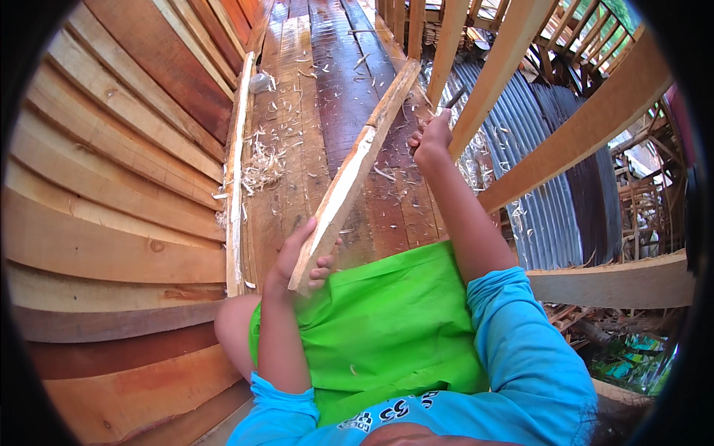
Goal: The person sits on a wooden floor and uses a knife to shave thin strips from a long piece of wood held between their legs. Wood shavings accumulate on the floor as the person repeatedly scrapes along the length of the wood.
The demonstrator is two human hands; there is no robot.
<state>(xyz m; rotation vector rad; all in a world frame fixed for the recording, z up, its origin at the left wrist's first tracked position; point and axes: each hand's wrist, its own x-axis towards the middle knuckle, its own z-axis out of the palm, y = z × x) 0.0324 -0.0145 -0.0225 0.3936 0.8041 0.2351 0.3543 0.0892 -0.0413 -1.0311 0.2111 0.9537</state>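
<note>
My left hand [305, 256] is closed round the near end of a long squared length of wood [349, 175]. The wood slants away from me to the upper right, and part of its upper face is pale and freshly cut. My right hand [433, 136] is a fist to the right of the wood's far half, apart from it. It grips a slim dark tool [456, 97] that sticks out beyond the thumb. The rest of the tool is hidden, so its kind does not show. A bright green cloth [394, 312] covers my lap below the wood.
Curled shavings [262, 165] litter the plank floor [290, 111]. Along the left stands a board wall [126, 178], with a long pale strip of wood [236, 178] at its foot. Wooden railing posts [483, 82] rise close to my right arm, above corrugated metal sheets [532, 171].
</note>
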